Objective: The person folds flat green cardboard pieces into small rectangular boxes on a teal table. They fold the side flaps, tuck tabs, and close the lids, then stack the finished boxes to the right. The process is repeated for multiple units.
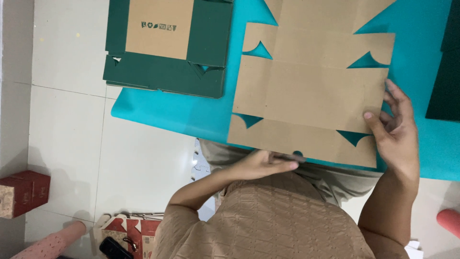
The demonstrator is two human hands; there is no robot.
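Observation:
A flat brown cardboard box blank (311,91) with cut flaps lies on a teal mat (191,110). My right hand (397,132) grips its right edge, thumb on top and fingers behind. At the near edge, my left hand (263,165) holds the front flap with its fingers stretched along the edge. My torso in a tan patterned shirt fills the bottom of the view.
A dark green box blank (165,72) with a brown inner face lies at the mat's far left. A dark green sheet (445,76) sits at the right edge. On the tiled floor are a red box (24,192), red patterned packages (132,230) and a black object (112,248).

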